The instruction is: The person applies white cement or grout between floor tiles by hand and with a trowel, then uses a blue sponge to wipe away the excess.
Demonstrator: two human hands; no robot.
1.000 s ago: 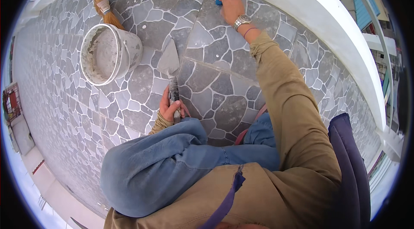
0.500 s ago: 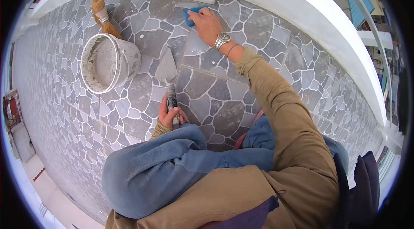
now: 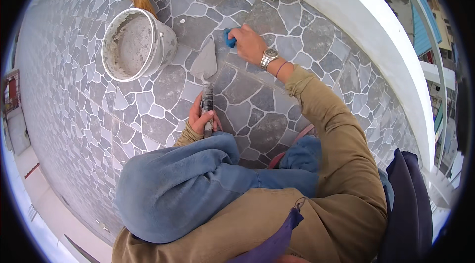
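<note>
The right hand holds a blue wad — best pressed evenly on the tiles; the left hand grips the trowel — better held clear.

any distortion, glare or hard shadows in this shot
Head view: strong fisheye bending, the white wall curving at right, corners black; head view: soft, even daylight, no hard shadows on the floor; head view: trowel and bucket reasonably sharp, no strong glare on either.
</note>
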